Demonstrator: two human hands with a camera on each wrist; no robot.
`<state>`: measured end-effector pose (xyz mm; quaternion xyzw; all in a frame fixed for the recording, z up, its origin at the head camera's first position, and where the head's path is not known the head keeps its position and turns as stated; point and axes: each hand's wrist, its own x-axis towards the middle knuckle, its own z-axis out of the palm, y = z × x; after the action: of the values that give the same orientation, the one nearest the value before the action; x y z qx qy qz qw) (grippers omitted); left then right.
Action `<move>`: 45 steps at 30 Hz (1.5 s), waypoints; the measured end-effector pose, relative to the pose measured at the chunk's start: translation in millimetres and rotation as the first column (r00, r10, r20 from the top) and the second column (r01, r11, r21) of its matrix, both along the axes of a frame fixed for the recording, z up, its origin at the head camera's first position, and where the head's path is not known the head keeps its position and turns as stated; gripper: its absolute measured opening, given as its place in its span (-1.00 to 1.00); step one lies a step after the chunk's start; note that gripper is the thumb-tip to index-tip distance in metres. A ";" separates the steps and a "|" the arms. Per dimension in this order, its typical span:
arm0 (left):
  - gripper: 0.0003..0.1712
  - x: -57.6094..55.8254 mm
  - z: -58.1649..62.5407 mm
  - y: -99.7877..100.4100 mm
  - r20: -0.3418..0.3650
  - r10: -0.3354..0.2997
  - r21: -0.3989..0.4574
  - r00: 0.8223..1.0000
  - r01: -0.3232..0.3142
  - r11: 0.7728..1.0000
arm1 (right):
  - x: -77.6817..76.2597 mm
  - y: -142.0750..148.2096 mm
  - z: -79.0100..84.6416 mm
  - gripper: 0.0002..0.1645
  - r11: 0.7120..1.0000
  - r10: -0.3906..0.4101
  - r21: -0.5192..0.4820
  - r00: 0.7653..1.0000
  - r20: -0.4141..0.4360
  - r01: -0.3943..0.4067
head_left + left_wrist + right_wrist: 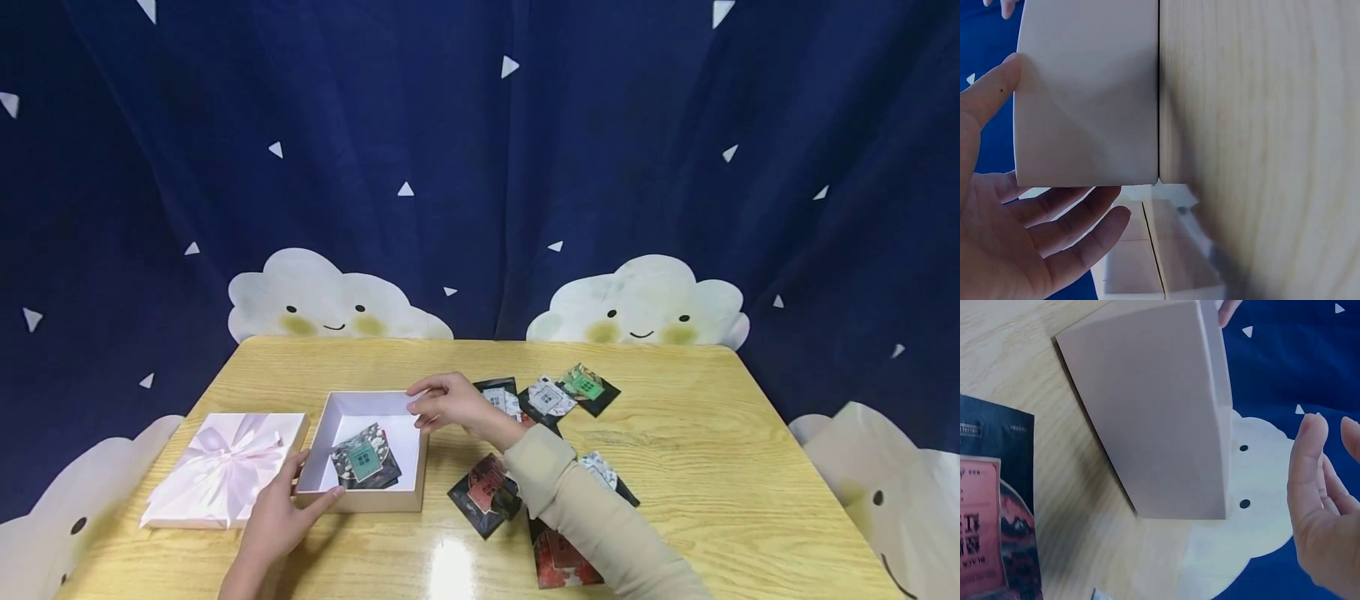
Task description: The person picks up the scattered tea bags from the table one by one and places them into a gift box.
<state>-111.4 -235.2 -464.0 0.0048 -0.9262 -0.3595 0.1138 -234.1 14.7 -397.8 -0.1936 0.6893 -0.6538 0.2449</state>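
Observation:
A shallow open gift box (405,501) with a white inside stands on the table. Inside it lie flat black tea sachets, the top one (365,458) with a teal label, overlapping at least one other. My left hand (279,515) holds the box at its near left corner, thumb at the front rim and fingers along the left side. In the left wrist view the thumb (997,87) meets the box's upper edge. My right hand (450,404) hovers at the right rim, fingers loosely bent. Nothing shows between its fingers (1310,462) in the right wrist view.
Left of the box lies a pale pink lid (225,467) with a ribbon bow. Several more sachets are spread to the right, among them a red-labelled one (485,493) and a green-labelled one (588,387); the right forearm covers some. A dark blue curtain (480,167) hangs behind the table.

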 end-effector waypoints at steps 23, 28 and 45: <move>-0.11 -2.8 1.2 1.0 0.022 0.010 -0.009 1.000 -0.009 1.000 | -15.7 61.6 0.4 -0.60 0.979 -0.201 0.012 0.979 -0.046 0.202; -0.12 -2.4 1.7 1.4 0.006 0.011 -0.005 1.000 -0.011 1.000 | -20.4 75.3 -2.9 -0.57 0.967 -0.250 0.037 0.966 -0.065 0.253; -0.14 -0.4 1.2 -0.8 -0.006 0.005 -0.006 1.000 -0.005 1.000 | -31.7 129.4 -15.7 -0.51 0.874 -0.451 0.139 0.884 -0.119 0.465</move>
<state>-111.8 -236.0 -462.8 0.0059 -0.9268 -0.3566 0.1175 -265.8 144.1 -413.5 -0.0312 0.7764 -0.6257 0.0692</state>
